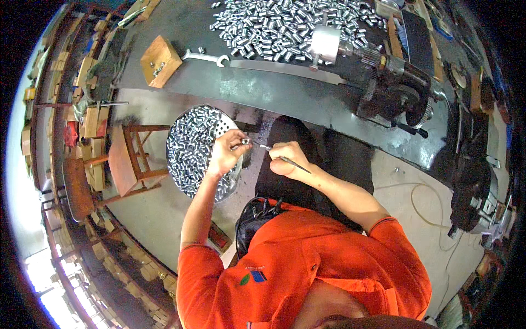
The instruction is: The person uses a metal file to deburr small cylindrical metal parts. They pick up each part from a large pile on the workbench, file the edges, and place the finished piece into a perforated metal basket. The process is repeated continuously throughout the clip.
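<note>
My left hand (226,149) is closed, pinching a small shiny metal sleeve (246,141) between thumb and fingers. Facing it, my right hand (290,156) grips a slim rod-like hand tool (296,164), whose dark back end sticks out behind the fingers. The tool's thin front end points at the sleeve; whether it touches or enters it is too small to tell. Below and left of my left hand, a round basin (233,183) is heaped with similar metal sleeves (192,148). A white perforated piece (223,126) stands at the basin's right side, partly hidden by my left hand.
On the dark metal workbench (263,85) lie a large pile of sleeves (274,27), an open-end wrench (205,57) and a wooden box (160,61). A geared machine (397,90) stands at the bench's right. A wooden stool (131,159) is left of the basin.
</note>
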The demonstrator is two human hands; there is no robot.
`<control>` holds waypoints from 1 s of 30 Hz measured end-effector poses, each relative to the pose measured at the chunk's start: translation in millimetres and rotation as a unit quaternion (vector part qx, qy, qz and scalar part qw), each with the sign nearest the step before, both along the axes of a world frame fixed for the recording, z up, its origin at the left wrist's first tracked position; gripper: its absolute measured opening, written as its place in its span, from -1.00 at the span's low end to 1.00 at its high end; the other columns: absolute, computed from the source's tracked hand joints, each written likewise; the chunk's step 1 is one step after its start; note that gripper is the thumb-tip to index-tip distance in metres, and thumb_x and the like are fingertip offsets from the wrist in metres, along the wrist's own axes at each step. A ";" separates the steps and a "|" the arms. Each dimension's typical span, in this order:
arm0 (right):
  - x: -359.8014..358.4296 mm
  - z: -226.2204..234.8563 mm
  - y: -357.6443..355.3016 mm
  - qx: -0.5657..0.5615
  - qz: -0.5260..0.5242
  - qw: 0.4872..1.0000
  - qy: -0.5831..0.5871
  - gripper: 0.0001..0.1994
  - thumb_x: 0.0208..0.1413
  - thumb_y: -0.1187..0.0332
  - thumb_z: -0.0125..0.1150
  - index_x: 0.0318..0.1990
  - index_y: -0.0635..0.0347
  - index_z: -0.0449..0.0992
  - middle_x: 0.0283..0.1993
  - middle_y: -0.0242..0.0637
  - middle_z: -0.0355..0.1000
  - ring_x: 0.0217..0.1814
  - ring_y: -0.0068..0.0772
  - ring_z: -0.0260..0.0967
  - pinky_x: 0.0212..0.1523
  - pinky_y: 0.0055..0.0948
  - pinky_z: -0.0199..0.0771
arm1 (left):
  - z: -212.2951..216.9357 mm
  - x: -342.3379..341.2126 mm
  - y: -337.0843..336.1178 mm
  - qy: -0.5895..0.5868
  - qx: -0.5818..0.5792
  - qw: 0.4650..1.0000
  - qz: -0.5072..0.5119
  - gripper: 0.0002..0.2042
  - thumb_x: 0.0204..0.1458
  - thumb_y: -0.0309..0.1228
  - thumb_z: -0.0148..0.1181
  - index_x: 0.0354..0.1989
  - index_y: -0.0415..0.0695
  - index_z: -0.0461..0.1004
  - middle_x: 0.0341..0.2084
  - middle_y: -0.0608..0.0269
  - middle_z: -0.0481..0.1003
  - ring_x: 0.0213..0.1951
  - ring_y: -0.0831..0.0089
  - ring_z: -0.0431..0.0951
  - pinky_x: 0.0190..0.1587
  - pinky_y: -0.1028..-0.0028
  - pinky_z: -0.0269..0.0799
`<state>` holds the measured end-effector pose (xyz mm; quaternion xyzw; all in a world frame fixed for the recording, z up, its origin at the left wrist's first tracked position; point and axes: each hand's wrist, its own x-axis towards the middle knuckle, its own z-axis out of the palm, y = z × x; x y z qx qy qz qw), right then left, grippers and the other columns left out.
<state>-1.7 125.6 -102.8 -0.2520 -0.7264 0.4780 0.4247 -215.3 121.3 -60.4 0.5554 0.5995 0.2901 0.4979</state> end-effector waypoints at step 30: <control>6.0 -1.1 4.4 -0.010 0.034 0.999 0.014 -0.77 -0.33 0.34 0.10 -0.75 0.21 0.20 -0.73 -0.18 0.16 -0.68 -0.12 0.23 -0.64 -0.27 0.16 | 28.4 31.4 5.7 -0.050 -0.080 0.989 -0.111 -0.85 -0.01 -0.57 0.09 -0.28 -0.40 0.45 -0.58 0.18 0.48 -0.52 0.45 0.52 -0.40 0.49 0.45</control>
